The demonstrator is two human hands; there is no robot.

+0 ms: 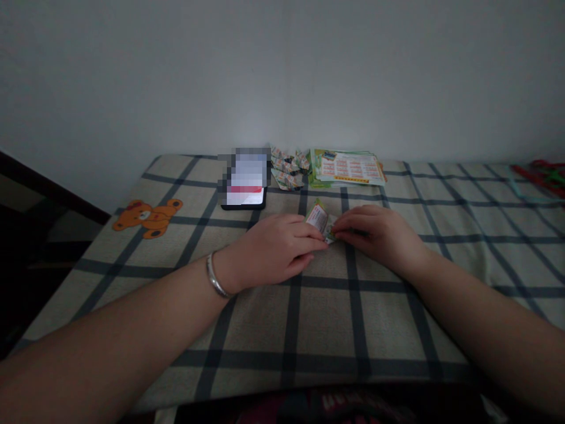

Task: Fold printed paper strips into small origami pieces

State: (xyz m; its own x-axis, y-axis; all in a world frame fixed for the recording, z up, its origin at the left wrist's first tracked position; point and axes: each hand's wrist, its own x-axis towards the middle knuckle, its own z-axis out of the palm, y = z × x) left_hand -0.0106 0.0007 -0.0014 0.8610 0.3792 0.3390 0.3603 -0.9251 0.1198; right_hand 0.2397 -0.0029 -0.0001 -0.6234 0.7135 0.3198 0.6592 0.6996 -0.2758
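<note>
A small piece of folded printed paper [318, 217], white and green with tiny print, is held between my two hands above the checked tablecloth. My left hand [276, 247], with a silver bangle at its wrist, grips the paper's left side; its fingers partly cover it. From the other side, my right hand [375, 232] pinches the right end of the paper between thumb and fingertips. Beyond my hands, several folded paper pieces [289, 169] lie grouped together. To their right rests a stack of printed sheets [348, 168] with red calendar-like grids.
A phone [244, 203] with a lit, blurred screen lies left of the folded pieces. An orange teddy bear picture [148, 218] is on the left of the tablecloth [247, 330]. Red and green items [545, 176] are at the far right. A pale wall [282, 70] stands behind.
</note>
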